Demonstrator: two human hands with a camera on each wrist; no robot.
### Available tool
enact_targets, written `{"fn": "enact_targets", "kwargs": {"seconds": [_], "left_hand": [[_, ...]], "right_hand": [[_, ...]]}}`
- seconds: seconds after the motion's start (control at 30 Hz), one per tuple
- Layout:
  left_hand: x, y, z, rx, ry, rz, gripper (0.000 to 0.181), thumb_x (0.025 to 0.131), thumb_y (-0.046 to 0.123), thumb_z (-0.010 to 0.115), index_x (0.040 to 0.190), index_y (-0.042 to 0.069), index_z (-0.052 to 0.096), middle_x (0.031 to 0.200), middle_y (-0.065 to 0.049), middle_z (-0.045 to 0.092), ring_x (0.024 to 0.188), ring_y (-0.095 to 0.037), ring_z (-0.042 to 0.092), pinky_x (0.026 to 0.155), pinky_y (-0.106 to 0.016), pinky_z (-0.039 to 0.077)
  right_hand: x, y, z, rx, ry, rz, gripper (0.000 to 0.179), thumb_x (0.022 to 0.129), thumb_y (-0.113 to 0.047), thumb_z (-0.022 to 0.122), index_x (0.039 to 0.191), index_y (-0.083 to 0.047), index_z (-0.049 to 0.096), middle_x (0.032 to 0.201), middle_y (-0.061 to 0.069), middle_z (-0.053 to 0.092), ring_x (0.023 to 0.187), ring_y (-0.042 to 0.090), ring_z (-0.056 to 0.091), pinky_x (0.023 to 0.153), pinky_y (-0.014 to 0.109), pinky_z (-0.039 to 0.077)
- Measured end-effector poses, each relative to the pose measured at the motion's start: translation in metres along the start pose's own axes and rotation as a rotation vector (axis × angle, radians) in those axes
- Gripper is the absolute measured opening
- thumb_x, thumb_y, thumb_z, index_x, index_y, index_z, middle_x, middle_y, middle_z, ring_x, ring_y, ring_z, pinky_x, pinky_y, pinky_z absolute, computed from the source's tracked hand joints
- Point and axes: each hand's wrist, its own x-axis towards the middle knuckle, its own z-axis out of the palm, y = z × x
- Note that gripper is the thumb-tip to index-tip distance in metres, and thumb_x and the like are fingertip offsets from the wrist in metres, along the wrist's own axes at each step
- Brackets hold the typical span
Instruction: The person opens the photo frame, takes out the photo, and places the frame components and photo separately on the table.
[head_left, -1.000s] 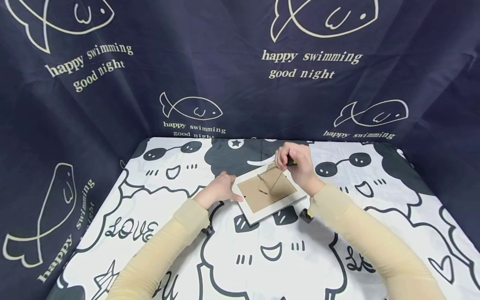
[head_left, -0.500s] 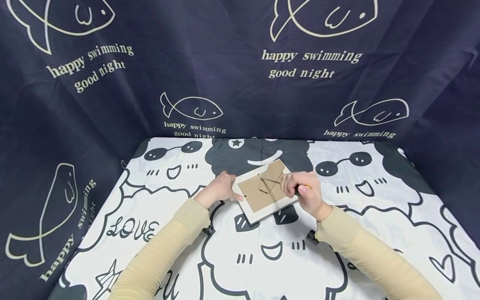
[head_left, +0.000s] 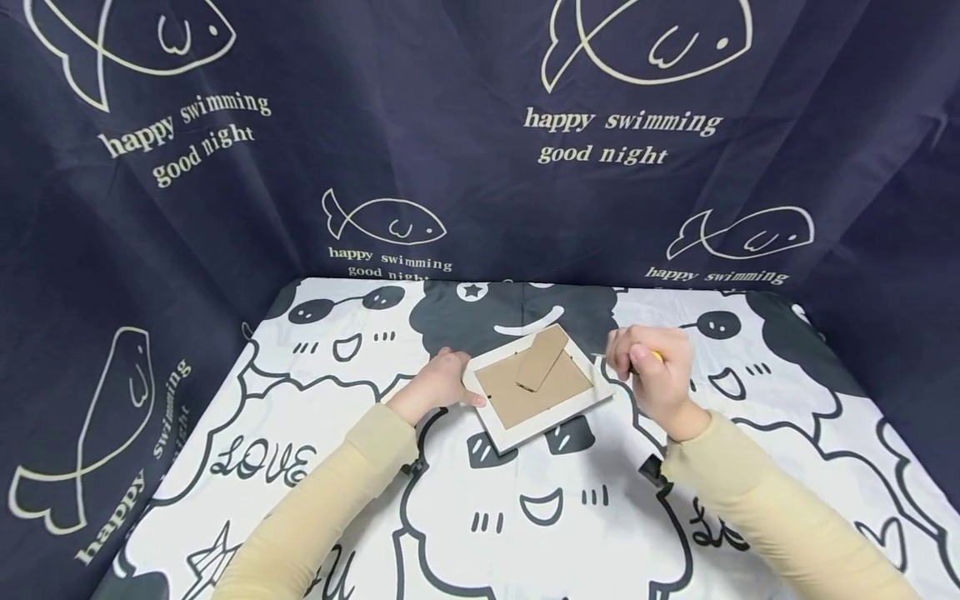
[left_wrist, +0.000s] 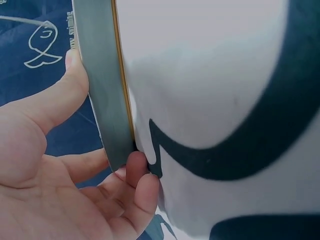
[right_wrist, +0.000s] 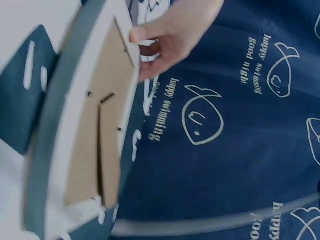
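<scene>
A white picture frame (head_left: 498,423) lies face down on the cloth in the head view, its brown backing board (head_left: 510,400) upward. A cardboard stand leg (head_left: 543,354) lies across the board. My left hand (head_left: 441,385) grips the frame's left corner, thumb on the upper side; the left wrist view shows its fingers (left_wrist: 142,195) at the frame's edge. Just off the frame's right end, my right hand (head_left: 651,367) holds a thin-shafted screwdriver (head_left: 657,357); its yellow handle is mostly hidden in the fist. The right wrist view shows the frame's back with small dark tabs along the board.
A white cloth (head_left: 337,417) with black cartoon sheep covers the table. Dark blue curtains (head_left: 480,167) with fish drawings enclose the back and sides. A black wrist mount (head_left: 652,471) sits by the right sleeve.
My right hand has come down from the frame's far corner, crossed over the backing and drawn off to the right with the screwdriver. The left hand and frame stay nearly still.
</scene>
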Motion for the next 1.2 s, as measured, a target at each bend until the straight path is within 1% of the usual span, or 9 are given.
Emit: {"fn": "enact_targets", "kwargs": {"seconds": [0.13,0.2,0.37,0.43,0.6,0.77,0.97,1.07,1.2], "left_hand": [[-0.003,0.001,0.001,-0.015,0.007,-0.031,0.089,0.064,0.042,0.084,0.131,-0.006,0.048,0.125,-0.023,0.051,0.117,-0.035,0.052,0.1,-0.044,0.042],[-0.005,0.002,0.001,-0.022,0.011,-0.045,0.093,0.064,0.042,0.084,0.133,-0.006,0.045,0.129,-0.025,0.048,0.12,-0.036,0.049,0.102,-0.045,0.04],[-0.008,0.003,0.002,-0.047,0.036,-0.065,0.092,0.064,0.041,0.085,0.133,-0.007,0.046,0.129,-0.024,0.048,0.12,-0.037,0.049,0.101,-0.046,0.041],[-0.01,0.004,0.003,-0.055,0.048,-0.067,0.091,0.064,0.04,0.085,0.132,-0.007,0.046,0.127,-0.024,0.048,0.118,-0.037,0.05,0.1,-0.046,0.042],[-0.013,0.006,0.007,-0.074,0.074,-0.073,0.09,0.067,0.037,0.084,0.134,-0.007,0.044,0.128,-0.026,0.047,0.117,-0.038,0.051,0.096,-0.045,0.045],[-0.018,0.007,0.013,-0.11,0.103,-0.082,0.089,0.068,0.036,0.083,0.135,-0.007,0.043,0.131,-0.027,0.043,0.12,-0.039,0.047,0.096,-0.046,0.045],[-0.022,0.007,0.018,-0.132,0.132,-0.087,0.086,0.071,0.034,0.081,0.135,-0.008,0.042,0.135,-0.029,0.039,0.125,-0.038,0.041,0.101,-0.046,0.04],[-0.022,0.006,0.02,-0.149,0.149,-0.095,0.087,0.072,0.034,0.081,0.136,-0.009,0.04,0.136,-0.029,0.038,0.126,-0.039,0.04,0.103,-0.045,0.039],[-0.024,0.004,0.022,-0.167,0.15,-0.101,0.092,0.074,0.036,0.079,0.138,-0.013,0.035,0.142,-0.031,0.033,0.133,-0.04,0.034,0.106,-0.045,0.035]], "right_hand": [[0.007,-0.001,-0.012,-0.187,0.052,0.038,0.051,0.094,-0.009,0.051,0.046,0.003,0.039,0.042,0.006,0.036,0.041,0.012,0.038,0.044,0.023,0.033],[0.01,0.0,-0.02,-0.33,0.047,0.064,0.045,0.091,-0.005,0.049,0.047,0.002,0.042,0.043,0.004,0.039,0.042,0.009,0.04,0.045,0.02,0.034],[0.018,0.007,-0.038,-0.765,-0.026,0.044,0.033,0.08,-0.006,0.053,0.048,-0.008,0.046,0.044,-0.003,0.039,0.043,0.002,0.034,0.044,0.012,0.024],[0.021,0.012,-0.044,-0.871,-0.078,0.011,0.032,0.078,-0.007,0.055,0.048,-0.01,0.046,0.044,-0.004,0.037,0.042,0.003,0.031,0.044,0.012,0.02],[0.024,0.025,-0.051,-0.961,-0.196,-0.013,0.033,0.08,-0.011,0.056,0.049,-0.014,0.045,0.045,-0.007,0.037,0.042,0.003,0.031,0.043,0.011,0.019],[0.023,0.035,-0.052,-1.002,-0.241,0.041,0.032,0.079,-0.011,0.059,0.05,-0.015,0.045,0.045,-0.008,0.036,0.041,0.004,0.032,0.042,0.013,0.02],[0.021,0.048,-0.057,-1.08,-0.385,0.237,0.035,0.083,-0.012,0.062,0.053,-0.018,0.044,0.046,-0.011,0.036,0.042,0.003,0.032,0.041,0.015,0.022],[0.019,0.055,-0.06,-1.111,-0.412,0.334,0.035,0.085,-0.016,0.062,0.054,-0.018,0.047,0.047,-0.01,0.037,0.042,0.005,0.034,0.04,0.018,0.025],[0.016,0.065,-0.065,-1.144,-0.439,0.396,0.031,0.084,-0.02,0.065,0.056,-0.015,0.052,0.048,-0.007,0.04,0.043,0.009,0.037,0.041,0.022,0.029]]}}
